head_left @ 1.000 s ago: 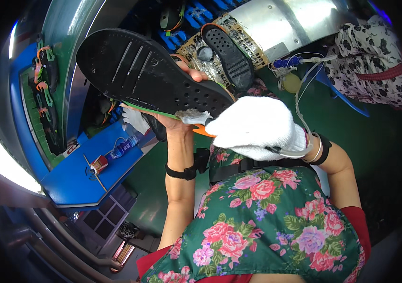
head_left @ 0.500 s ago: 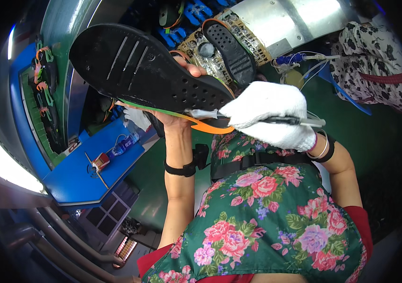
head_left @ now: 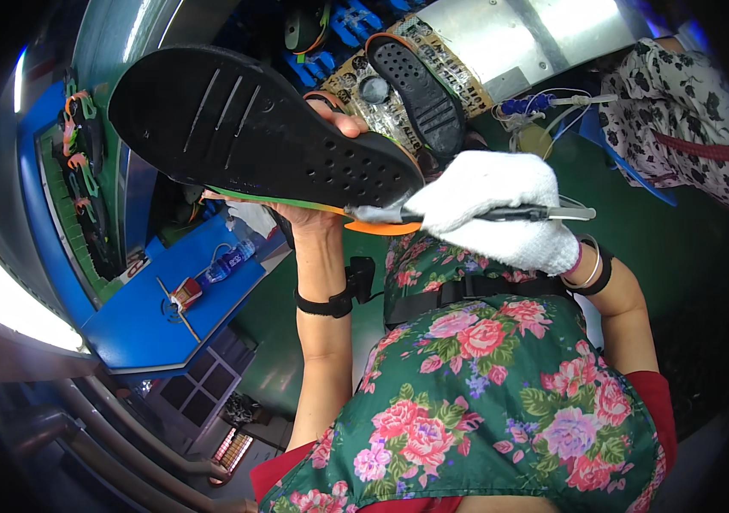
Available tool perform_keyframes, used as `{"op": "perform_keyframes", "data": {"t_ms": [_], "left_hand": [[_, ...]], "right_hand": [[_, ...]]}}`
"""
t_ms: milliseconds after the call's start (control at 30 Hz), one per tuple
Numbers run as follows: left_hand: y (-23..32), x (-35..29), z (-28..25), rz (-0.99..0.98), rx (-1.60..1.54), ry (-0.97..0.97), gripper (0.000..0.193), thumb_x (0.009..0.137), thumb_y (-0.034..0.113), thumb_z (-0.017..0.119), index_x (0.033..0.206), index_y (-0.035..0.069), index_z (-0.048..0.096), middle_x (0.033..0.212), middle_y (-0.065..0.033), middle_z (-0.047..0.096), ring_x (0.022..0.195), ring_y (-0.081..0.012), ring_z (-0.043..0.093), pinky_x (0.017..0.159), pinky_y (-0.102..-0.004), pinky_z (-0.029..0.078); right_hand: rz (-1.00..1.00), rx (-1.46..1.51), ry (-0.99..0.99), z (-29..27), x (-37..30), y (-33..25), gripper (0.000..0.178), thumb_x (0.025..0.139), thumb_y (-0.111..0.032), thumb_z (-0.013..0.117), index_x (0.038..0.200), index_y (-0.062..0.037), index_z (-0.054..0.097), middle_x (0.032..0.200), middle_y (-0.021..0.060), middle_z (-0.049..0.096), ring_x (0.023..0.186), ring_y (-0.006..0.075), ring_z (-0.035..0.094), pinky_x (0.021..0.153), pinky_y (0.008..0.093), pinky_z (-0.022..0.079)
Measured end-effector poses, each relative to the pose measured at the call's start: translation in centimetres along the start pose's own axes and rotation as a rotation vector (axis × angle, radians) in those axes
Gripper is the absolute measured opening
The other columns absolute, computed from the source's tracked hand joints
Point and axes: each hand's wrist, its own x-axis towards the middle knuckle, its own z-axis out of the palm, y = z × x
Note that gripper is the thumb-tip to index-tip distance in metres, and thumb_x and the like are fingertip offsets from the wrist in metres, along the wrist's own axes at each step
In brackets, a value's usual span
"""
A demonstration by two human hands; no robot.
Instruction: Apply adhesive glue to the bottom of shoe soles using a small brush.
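Left hand (head_left: 315, 215) grips black shoe sole (head_left: 253, 137) across both edges; gloved right hand (head_left: 494, 190), fingers narrow, pinches brush (head_left: 522, 213) at near rim; green floor (head_left: 638, 235) rightward.

Your blue surface (head_left: 138, 332) carries a bottle (head_left: 229, 260), with a small red object (head_left: 185, 294) just left of it; right of the bottle, your patterned board (head_left: 458, 79) bears a black sole (head_left: 416, 94).
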Motion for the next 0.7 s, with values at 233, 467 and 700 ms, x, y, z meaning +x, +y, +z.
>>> {"op": "perform_keyframes", "data": {"t_ms": [233,467,700], "left_hand": [[0.5,0.7,0.3,-0.027,-0.002,-0.102,0.089,0.086,0.068,0.072,0.132,-0.006,0.055,0.116,-0.0166,0.063,0.117,-0.0334,0.061,0.11,-0.0459,0.047],[0.5,1.4,0.6,0.027,0.05,-0.114,0.085,0.089,0.067,0.069,0.132,-0.005,0.056,0.118,-0.0164,0.063,0.112,-0.034,0.063,0.107,-0.0491,0.048],[-0.2,2.0,0.5,0.041,-0.005,0.042,0.137,0.051,0.11,0.042,0.123,-0.005,0.061,0.108,-0.0205,0.065,0.1,-0.0358,0.069,0.09,-0.05,0.059]], "right_hand": [[-0.018,-0.056,-0.04,-0.3,0.3,-0.3,0.013,0.077,0.0,0.083,0.089,-0.0048,0.08,0.098,0.0121,0.08,0.087,0.025,0.076,0.078,0.0352,0.06],[-0.15,-0.143,-0.121,-0.8,0.5,-0.2,0.016,0.079,-0.005,0.08,0.094,-0.0082,0.08,0.102,0.009,0.079,0.089,0.0263,0.074,0.078,0.0365,0.059],[-0.263,-0.244,-0.094,-0.3,-0.1,-0.3,0.019,0.079,-0.007,0.08,0.097,-0.0106,0.08,0.102,0.0066,0.079,0.087,0.0253,0.073,0.075,0.0372,0.059]]}}
